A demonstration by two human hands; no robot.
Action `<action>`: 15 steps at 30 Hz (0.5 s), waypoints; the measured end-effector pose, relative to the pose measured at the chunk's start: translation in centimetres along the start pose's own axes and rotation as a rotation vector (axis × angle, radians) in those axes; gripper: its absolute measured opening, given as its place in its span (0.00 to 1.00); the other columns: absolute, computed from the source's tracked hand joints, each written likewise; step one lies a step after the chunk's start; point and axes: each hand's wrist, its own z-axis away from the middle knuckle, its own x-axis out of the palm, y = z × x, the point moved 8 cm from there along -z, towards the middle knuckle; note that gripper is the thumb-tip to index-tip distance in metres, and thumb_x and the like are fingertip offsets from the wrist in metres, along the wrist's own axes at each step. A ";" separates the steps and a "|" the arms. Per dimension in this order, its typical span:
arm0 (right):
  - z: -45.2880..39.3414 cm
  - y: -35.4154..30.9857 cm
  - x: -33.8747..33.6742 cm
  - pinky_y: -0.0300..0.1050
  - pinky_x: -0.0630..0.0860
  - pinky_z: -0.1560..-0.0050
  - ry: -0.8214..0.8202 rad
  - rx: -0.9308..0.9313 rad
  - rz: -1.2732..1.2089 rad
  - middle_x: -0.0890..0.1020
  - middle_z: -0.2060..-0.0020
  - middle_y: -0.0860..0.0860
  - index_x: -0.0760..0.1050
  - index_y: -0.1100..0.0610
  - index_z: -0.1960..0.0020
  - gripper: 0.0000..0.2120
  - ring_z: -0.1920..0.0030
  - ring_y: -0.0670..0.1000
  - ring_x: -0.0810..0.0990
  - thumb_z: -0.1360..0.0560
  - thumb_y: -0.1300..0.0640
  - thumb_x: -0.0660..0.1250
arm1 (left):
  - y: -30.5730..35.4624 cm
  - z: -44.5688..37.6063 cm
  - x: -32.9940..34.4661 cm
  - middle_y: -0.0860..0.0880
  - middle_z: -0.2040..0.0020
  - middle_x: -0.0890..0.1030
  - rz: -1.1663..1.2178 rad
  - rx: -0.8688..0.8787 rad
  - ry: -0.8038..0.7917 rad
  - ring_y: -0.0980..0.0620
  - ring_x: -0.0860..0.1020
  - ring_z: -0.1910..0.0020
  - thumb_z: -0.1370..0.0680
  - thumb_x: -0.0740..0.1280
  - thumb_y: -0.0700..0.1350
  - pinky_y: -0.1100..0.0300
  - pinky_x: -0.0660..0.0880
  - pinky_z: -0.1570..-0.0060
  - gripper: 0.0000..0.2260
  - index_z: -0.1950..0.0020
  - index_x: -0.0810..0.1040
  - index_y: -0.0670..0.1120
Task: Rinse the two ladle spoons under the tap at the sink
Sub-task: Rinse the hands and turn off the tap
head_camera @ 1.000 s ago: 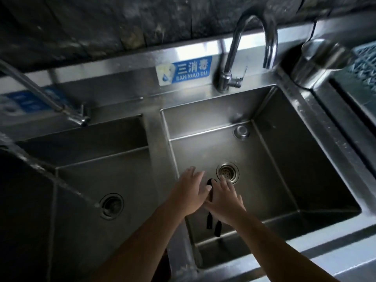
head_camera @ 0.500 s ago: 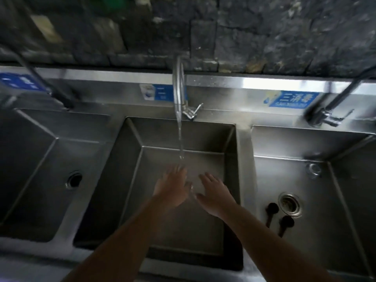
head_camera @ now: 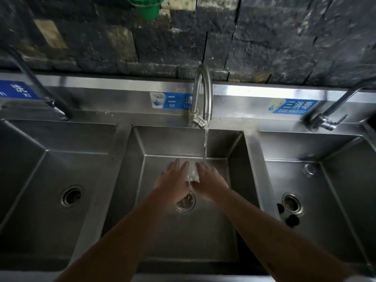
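Both hands, left hand (head_camera: 173,180) and right hand (head_camera: 209,183), were flat-fingered, holding nothing, under the middle tap (head_camera: 201,98) stream, likely rinsing themselves. Two ladle spoons (head_camera: 289,217) lay right of that tap, in the next basin, unheld.

A green bucket (head_camera: 147,8) is hung on the dark stone wall (head_camera: 264,37); blue labels (head_camera: 293,106) are fixed along the steel backsplash.
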 end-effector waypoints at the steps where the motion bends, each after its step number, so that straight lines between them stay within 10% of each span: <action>1: -0.4 -0.1 -0.1 0.59 0.65 0.28 0.000 0.005 -0.006 0.63 0.23 0.53 0.56 0.52 0.23 0.36 0.24 0.59 0.61 0.26 0.42 0.65 | 0.0 -0.5 -0.3 0.43 0.21 0.54 0.000 0.012 0.005 0.42 0.55 0.23 0.24 0.64 0.49 0.42 0.64 0.31 0.32 0.23 0.53 0.51; 15: -9.6 1.5 -5.1 0.58 0.75 0.38 0.119 0.136 -0.186 0.71 0.30 0.51 0.62 0.49 0.27 0.33 0.33 0.58 0.72 0.29 0.46 0.70 | 1.5 -12.5 -3.2 0.43 0.22 0.58 -0.001 0.056 0.073 0.41 0.60 0.25 0.26 0.69 0.45 0.43 0.66 0.34 0.33 0.24 0.57 0.50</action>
